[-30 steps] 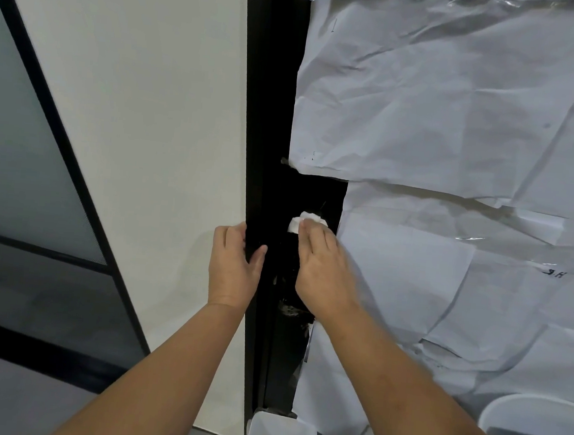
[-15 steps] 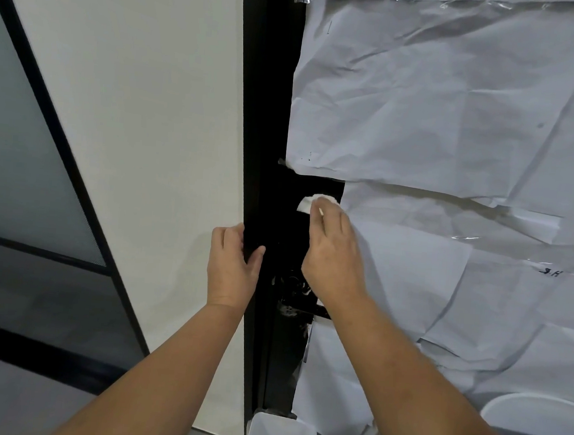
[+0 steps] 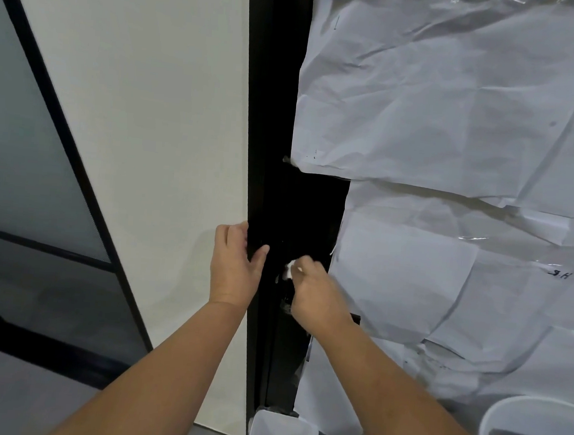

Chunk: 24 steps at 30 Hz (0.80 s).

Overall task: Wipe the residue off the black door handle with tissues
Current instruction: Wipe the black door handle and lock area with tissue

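Now right hand (image 3: 317,297) lower than before, pinching tissue (image 3: 289,269); left hand (image 3: 235,268) unmoved, gripping door edge (image 3: 256,215).

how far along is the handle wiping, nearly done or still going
Mid-wipe. The left hand grips the black door edge, and the right hand presses a white tissue onto the dark handle area. A tray below holds white wads. Remaining residue can't be judged; the handle is too dark.
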Motion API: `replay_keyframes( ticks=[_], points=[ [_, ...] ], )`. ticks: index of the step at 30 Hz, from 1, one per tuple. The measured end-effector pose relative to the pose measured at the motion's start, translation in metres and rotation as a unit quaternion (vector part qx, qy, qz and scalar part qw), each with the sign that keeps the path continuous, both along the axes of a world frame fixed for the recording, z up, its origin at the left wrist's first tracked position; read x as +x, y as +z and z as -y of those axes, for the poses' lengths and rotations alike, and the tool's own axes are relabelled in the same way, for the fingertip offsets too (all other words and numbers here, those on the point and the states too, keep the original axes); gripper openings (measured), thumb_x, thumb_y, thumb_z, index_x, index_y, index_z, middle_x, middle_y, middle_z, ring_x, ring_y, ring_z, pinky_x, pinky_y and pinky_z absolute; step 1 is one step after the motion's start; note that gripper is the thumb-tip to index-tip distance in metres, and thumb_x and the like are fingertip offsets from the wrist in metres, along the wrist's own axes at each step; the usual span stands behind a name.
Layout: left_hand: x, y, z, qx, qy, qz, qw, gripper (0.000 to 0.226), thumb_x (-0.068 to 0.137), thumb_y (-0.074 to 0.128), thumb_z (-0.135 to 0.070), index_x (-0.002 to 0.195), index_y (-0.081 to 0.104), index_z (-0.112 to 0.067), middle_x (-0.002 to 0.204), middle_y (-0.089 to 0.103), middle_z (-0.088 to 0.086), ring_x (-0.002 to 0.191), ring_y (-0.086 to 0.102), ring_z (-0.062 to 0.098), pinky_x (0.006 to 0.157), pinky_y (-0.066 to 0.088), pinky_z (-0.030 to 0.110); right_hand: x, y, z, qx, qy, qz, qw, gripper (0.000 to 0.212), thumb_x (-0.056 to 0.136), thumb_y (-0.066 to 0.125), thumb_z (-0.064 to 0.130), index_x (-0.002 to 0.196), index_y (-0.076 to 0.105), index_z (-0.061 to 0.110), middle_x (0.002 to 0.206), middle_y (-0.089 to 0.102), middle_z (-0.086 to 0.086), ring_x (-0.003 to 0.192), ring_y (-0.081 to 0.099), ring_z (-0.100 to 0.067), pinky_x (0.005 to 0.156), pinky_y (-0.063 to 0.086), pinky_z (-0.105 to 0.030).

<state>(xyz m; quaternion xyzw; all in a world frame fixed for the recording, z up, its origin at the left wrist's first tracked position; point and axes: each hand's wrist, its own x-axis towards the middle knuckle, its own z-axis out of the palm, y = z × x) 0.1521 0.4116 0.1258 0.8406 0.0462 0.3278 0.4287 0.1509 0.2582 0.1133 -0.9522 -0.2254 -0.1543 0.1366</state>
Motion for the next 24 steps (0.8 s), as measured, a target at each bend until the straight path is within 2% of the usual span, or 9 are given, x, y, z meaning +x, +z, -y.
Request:
replay_keyframes(
  ticks=[3,6,10,12,15,18,20,22,24],
  points=[
    [-0.001,0.002,-0.002,-0.001,-0.011,-0.002,1.0,0.041,0.085,0.074,-0.019,0.12,0.052,-0.02,0.107,0.044,-0.009,0.088,0.054,0.005,0.08,0.048,0.014,0.002,0.005,-0.002,0.05,-0.009,0.005,0.999,0.039,0.079,0.055,-0.001,0.117,0.058,0.006,0.121,0.047,-0.002,0.097,0.047,-0.016,0.07,0.04,-0.02],
    [-0.002,0.002,-0.004,0.001,-0.018,-0.014,1.0,0.045,0.083,0.076,-0.017,0.122,0.052,-0.022,0.106,0.043,-0.011,0.089,0.053,0.004,0.076,0.043,0.008,0.009,0.021,-0.009,0.093,0.003,0.072,0.993,0.055,0.076,0.057,-0.005,0.13,0.049,0.004,0.131,0.044,-0.005,0.108,0.046,-0.018,0.085,0.047,-0.024],
    [-0.001,0.0,-0.006,0.007,-0.023,-0.014,1.0,0.048,0.083,0.076,-0.017,0.123,0.051,-0.024,0.106,0.043,-0.012,0.088,0.053,0.003,0.075,0.042,0.005,0.01,0.023,-0.015,0.029,0.033,0.095,0.994,0.062,0.077,0.059,-0.005,0.136,0.043,0.003,0.139,0.04,-0.007,0.126,0.04,-0.021,0.105,0.041,-0.03],
    [-0.002,0.0,-0.006,0.018,-0.023,-0.011,1.0,0.048,0.082,0.076,-0.017,0.123,0.051,-0.023,0.106,0.042,-0.012,0.088,0.052,0.003,0.075,0.042,0.005,0.008,0.016,-0.011,-0.01,0.04,0.072,0.997,0.061,0.078,0.062,-0.001,0.135,0.043,0.005,0.137,0.041,-0.005,0.123,0.042,-0.019,0.099,0.043,-0.026],
    [-0.002,0.0,-0.007,0.014,-0.027,-0.013,0.999,0.048,0.082,0.076,-0.016,0.122,0.051,-0.022,0.106,0.043,-0.01,0.088,0.052,0.003,0.072,0.041,0.003,0.003,0.001,-0.005,-0.029,0.037,0.007,0.999,0.053,0.078,0.065,0.004,0.128,0.05,0.009,0.126,0.043,0.0,0.103,0.048,-0.015,0.076,0.042,-0.019],
    [-0.002,0.002,-0.008,0.011,-0.031,-0.017,0.999,0.05,0.081,0.077,-0.016,0.122,0.051,-0.024,0.107,0.044,-0.01,0.088,0.053,0.003,0.073,0.041,0.003,0.0,0.005,-0.003,0.018,0.028,0.054,0.998,0.046,0.075,0.062,-0.002,0.12,0.057,0.005,0.122,0.049,-0.003,0.104,0.05,-0.017,0.082,0.051,-0.024],
    [-0.003,0.002,-0.009,0.01,-0.032,-0.02,0.999,0.051,0.08,0.078,-0.015,0.122,0.051,-0.025,0.108,0.045,-0.011,0.089,0.053,0.003,0.074,0.042,0.003,0.003,0.013,-0.004,0.032,0.047,0.102,0.993,0.052,0.075,0.06,-0.006,0.126,0.053,0.003,0.126,0.05,-0.005,0.112,0.048,-0.018,0.093,0.046,-0.025],
    [-0.004,0.002,-0.009,0.009,-0.034,-0.022,0.999,0.052,0.08,0.078,-0.014,0.122,0.05,-0.025,0.108,0.044,-0.011,0.089,0.053,0.003,0.075,0.042,0.004,0.006,0.019,-0.006,0.012,0.063,0.093,0.994,0.058,0.076,0.06,-0.005,0.131,0.047,0.003,0.132,0.046,-0.006,0.12,0.044,-0.019,0.102,0.042,-0.027],
    [-0.004,0.002,-0.009,0.017,-0.036,-0.021,0.999,0.053,0.08,0.077,-0.014,0.124,0.05,-0.024,0.108,0.043,-0.011,0.088,0.052,0.003,0.079,0.046,0.01,0.007,0.015,-0.008,-0.021,0.063,0.048,0.997,0.059,0.077,0.063,0.0,0.133,0.046,0.006,0.135,0.043,-0.004,0.121,0.043,-0.018,0.101,0.041,-0.027]
  ],
)
